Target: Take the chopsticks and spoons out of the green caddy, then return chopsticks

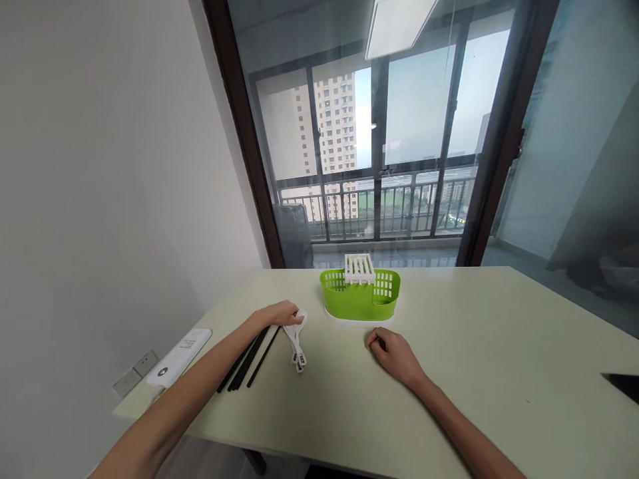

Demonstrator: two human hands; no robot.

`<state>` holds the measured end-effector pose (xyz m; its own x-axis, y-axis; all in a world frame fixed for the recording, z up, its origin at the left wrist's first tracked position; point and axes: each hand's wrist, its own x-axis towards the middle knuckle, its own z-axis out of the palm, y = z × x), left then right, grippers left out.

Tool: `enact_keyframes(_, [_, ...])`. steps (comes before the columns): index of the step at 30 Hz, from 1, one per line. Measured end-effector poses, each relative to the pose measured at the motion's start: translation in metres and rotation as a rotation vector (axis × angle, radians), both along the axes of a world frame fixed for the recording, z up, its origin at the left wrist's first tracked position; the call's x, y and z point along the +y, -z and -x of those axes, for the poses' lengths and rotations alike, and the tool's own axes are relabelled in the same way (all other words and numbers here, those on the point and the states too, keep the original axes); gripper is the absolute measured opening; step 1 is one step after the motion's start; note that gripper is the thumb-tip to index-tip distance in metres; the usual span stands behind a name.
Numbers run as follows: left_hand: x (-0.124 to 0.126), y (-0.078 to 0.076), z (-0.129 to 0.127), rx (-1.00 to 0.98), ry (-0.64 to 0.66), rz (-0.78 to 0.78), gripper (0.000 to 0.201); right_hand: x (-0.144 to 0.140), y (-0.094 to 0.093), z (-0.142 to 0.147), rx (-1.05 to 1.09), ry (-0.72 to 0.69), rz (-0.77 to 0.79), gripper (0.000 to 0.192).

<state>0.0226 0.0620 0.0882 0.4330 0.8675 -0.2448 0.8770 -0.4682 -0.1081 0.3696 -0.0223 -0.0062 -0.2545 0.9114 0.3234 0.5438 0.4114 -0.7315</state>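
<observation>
My left hand (278,313) is closed on the bowl end of several white spoons (297,338), whose handles fan toward me across the tabletop. Part of the spoon bowls is hidden under my fingers. Several black chopsticks (247,363) lie beneath and beside my left wrist. Behind both hands stands a green basket (352,305) with slotted ends, set on a white base tray (359,323). A white slatted rack (359,268) sits over its middle. My right hand (393,352) rests on the table in front of the basket, fingers curled in with nothing visible in them.
The pale table (474,346) reaches to a glass door with a dark frame. At the left edge lies a white power strip or box (182,356), near a wall socket (144,362). A dark object (624,384) juts in at the right edge.
</observation>
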Motion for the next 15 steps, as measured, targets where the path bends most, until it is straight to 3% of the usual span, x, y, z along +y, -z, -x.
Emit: enact_keyframes(15, [-0.013, 0.000, -0.005, 0.089, -0.047, -0.169, 0.050, 0.001, 0.003, -0.001, -0.002, 0.001, 0.001, 0.022])
